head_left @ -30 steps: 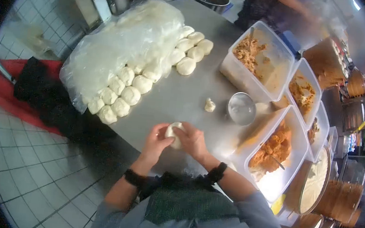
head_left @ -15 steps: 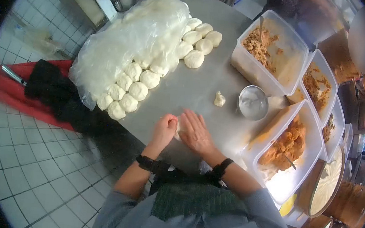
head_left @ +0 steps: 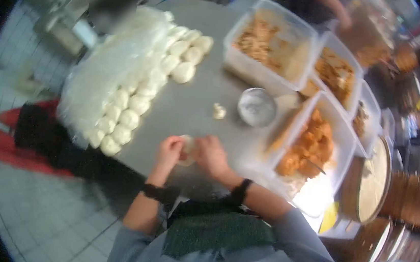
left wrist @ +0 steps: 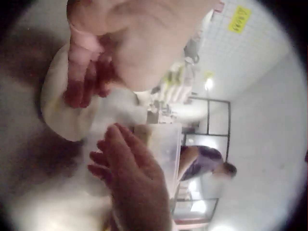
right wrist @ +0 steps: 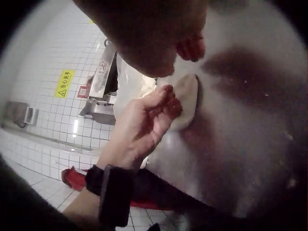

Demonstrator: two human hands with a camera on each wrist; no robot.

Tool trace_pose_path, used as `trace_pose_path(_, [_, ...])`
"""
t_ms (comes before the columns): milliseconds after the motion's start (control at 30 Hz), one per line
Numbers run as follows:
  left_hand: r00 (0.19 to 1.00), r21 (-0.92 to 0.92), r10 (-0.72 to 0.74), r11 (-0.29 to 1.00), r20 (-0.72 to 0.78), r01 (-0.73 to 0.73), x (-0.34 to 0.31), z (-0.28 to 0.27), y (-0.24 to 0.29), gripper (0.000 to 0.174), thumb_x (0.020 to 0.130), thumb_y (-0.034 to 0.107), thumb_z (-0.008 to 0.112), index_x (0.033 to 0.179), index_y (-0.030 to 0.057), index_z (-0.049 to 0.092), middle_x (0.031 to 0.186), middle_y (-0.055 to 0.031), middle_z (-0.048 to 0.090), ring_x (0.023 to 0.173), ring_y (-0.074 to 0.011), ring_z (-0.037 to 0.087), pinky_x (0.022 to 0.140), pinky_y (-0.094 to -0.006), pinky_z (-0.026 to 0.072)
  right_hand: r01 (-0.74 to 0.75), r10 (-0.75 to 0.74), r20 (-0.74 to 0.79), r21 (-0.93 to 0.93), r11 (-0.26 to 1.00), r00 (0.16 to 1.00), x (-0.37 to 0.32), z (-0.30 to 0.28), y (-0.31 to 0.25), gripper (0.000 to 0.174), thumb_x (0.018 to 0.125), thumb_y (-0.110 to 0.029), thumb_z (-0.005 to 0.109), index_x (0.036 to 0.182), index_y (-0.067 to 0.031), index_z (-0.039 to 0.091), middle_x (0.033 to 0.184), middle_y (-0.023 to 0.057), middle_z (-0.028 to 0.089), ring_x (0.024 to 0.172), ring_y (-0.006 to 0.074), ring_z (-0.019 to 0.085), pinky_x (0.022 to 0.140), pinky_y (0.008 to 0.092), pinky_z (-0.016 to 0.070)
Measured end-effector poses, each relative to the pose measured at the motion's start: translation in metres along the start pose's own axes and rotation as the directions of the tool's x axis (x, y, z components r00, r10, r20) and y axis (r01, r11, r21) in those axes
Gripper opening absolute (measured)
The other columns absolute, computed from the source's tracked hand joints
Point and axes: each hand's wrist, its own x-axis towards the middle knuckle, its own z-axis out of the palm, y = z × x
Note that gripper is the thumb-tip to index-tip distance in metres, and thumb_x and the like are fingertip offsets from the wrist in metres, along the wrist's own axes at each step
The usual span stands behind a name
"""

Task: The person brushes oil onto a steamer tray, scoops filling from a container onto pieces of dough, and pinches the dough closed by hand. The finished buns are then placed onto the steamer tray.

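Observation:
A flattened round of pale dough [right wrist: 189, 98] is at the near edge of the steel table [head_left: 183, 97]. My left hand [head_left: 168, 152] pinches it at one side, with fingertips on its face in the left wrist view. Just right of the dough in the head view, my right hand [head_left: 211, 155] holds nothing. Its fingers look relaxed and apart from the dough in the left wrist view. A small dough scrap [head_left: 218, 111] and a metal bowl [head_left: 240, 111] stand beyond the hands.
Rows of dough balls [head_left: 129, 119] lie at left, partly under a clear plastic sheet [head_left: 95, 78]. Plastic tubs of filling [head_left: 340, 129] line the right side, one with a spoon handle in it. Beyond them stand bamboo steamers [head_left: 408, 195]. Another person is at the back.
Both hands held the dough a second ago. Then the right palm lay flat over it against the table. Now the right hand has drawn off to the right, while the left pinches the dough.

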Motion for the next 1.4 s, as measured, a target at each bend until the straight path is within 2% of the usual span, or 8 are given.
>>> trace_pose_path(67, [0.992, -0.135, -0.064, 0.988, 0.107, 0.078, -0.013, -0.01, 0.029, 0.016, 0.093, 0.013, 0.051, 0.099, 0.0002, 0.059, 0.084, -0.0062, 0.062, 0.071, -0.0152, 0.063, 0.061, -0.0266, 0.0516, 0.195, -0.207, -0.045, -0.19, 0.962, 0.977, 0.014, 0.047, 0.024, 0.016, 0.076, -0.022, 0.061, 0.086, -0.0089, 0.063, 0.089, 0.0122, 0.055, 0.092, 0.031, 0.051, 0.08, 0.0403, 0.0462])
trace_pose_path(167, [0.998, -0.39, 0.029, 0.921, 0.05, -0.007, -0.016, -0.044, 0.013, 0.021, 0.092, 0.019, 0.053, 0.104, 0.0027, 0.057, 0.091, -0.0061, 0.061, 0.085, -0.016, 0.061, 0.075, -0.028, 0.048, -0.063, 0.044, 0.084, 0.236, 0.97, 0.995, 0.022, 0.019, -0.003, 0.021, 0.077, -0.021, 0.064, 0.089, -0.0043, 0.058, 0.082, 0.0149, 0.062, 0.078, 0.0335, 0.061, 0.071, 0.0416, 0.0494])
trace_pose_path(333, [0.992, -0.619, -0.053, 0.785, -0.115, -0.03, -0.049, -0.033, 0.026, 0.036, 0.094, 0.035, 0.049, 0.113, 0.0045, 0.054, 0.101, -0.0075, 0.06, 0.099, -0.0199, 0.057, 0.088, -0.0346, 0.043, 0.013, -0.131, 0.117, 0.693, 0.721, 0.984, 0.012, -0.083, -0.061, 0.019, 0.078, -0.019, 0.063, 0.089, -0.0055, 0.057, 0.076, 0.0157, 0.062, 0.074, 0.0374, 0.061, 0.067, 0.0422, 0.0485])
trace_pose_path(467, [0.954, -0.849, -0.127, 0.435, 0.27, 0.299, -0.078, 0.023, 0.059, 0.06, 0.093, 0.052, 0.04, 0.125, 0.0023, 0.047, 0.116, -0.0097, 0.057, 0.109, -0.0264, 0.054, 0.094, -0.0396, 0.0418, 0.037, -0.204, 0.196, 0.628, 0.777, 0.959, -0.006, -0.133, -0.052, 0.019, 0.08, -0.015, 0.062, 0.096, -0.006, 0.057, 0.081, 0.0129, 0.061, 0.077, 0.0324, 0.061, 0.068, 0.0378, 0.0486])
trace_pose_path(700, [0.94, -0.78, 0.027, 0.566, 0.34, 0.266, -0.081, 0.047, 0.039, 0.046, 0.093, 0.036, 0.05, 0.125, 0.0036, 0.05, 0.129, -0.0136, 0.052, 0.116, -0.027, 0.053, 0.093, -0.0443, 0.0476, -0.008, -0.109, -0.287, -0.377, 0.926, 0.952, -0.089, -0.237, 0.034, 0.022, 0.076, -0.016, 0.064, 0.095, -0.0072, 0.058, 0.087, 0.0117, 0.058, 0.085, 0.0283, 0.058, 0.071, 0.0394, 0.0479])
trace_pose_path(867, [0.5, -0.781, 0.63, 0.303, 0.595, 0.546, -0.092, 0.091, 0.085, 0.03, 0.089, 0.038, 0.056, 0.11, 0.0181, 0.064, 0.131, -0.013, 0.051, 0.111, -0.026, 0.055, 0.094, -0.0496, 0.044, -0.261, 0.266, -0.081, -0.595, 0.761, 0.961, -0.136, -0.252, 0.105, 0.008, 0.079, -0.013, 0.056, 0.082, -0.0057, 0.057, 0.077, 0.0121, 0.06, 0.077, 0.0274, 0.061, 0.064, 0.0402, 0.0479])
trace_pose_path(1133, [0.923, -0.817, 0.132, 0.522, 0.36, 0.244, -0.095, 0.171, 0.117, 0.037, 0.091, 0.014, 0.055, 0.127, 0.0058, 0.047, 0.123, -0.0162, 0.054, 0.117, -0.0288, 0.052, 0.099, -0.0434, 0.0427, -0.29, 0.31, -0.04, -0.482, 0.827, 0.95, -0.179, -0.287, 0.122, 0.007, 0.079, -0.011, 0.053, 0.076, -0.0056, 0.055, 0.059, 0.0104, 0.058, 0.061, 0.0283, 0.062, 0.056, 0.0407, 0.0483])
trace_pose_path(1400, [0.883, -0.528, 0.126, 0.836, 0.452, 0.151, -0.098, 0.243, 0.121, 0.039, 0.092, 0.009, 0.052, 0.127, -0.0048, 0.043, 0.122, -0.0134, 0.055, 0.114, -0.0235, 0.054, 0.099, -0.0364, 0.0428, -0.311, 0.316, -0.061, -0.428, 0.849, 0.947, -0.165, -0.273, 0.165, 0.009, 0.08, -0.012, 0.051, 0.078, -0.0042, 0.055, 0.065, 0.0152, 0.062, 0.063, 0.0309, 0.064, 0.057, 0.0418, 0.0498])
